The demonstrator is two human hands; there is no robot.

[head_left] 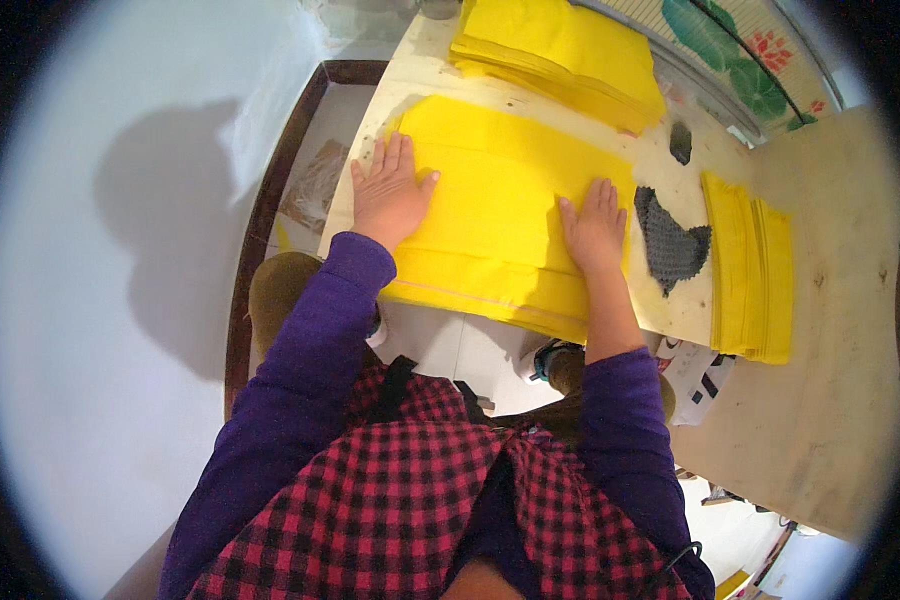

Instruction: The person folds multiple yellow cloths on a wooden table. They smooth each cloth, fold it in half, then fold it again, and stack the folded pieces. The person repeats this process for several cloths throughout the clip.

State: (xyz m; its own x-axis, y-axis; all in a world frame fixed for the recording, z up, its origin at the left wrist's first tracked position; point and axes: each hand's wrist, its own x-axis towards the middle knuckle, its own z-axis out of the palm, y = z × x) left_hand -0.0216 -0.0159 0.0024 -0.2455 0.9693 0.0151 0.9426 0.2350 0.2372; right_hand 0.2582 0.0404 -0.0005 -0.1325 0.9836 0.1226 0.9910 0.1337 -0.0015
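Left hand (390, 195): flat, empty.
Right hand (596, 228): likewise.
Yellow cloth (500, 200): reaches near edge of counter (672, 310); pulling could drop it.

Wall, smooth, bluish-white (50, 300), left, bearing a broad grey shadow (165, 210). Skirting strip, dark brown (253, 240), along its foot. Floor, pale, tiled (450, 345). Worktable, light wood (407, 75). Panel, pale, leaf-and-flower patterned (755, 65), upper right. Board, knotty plywood (820, 400), right.
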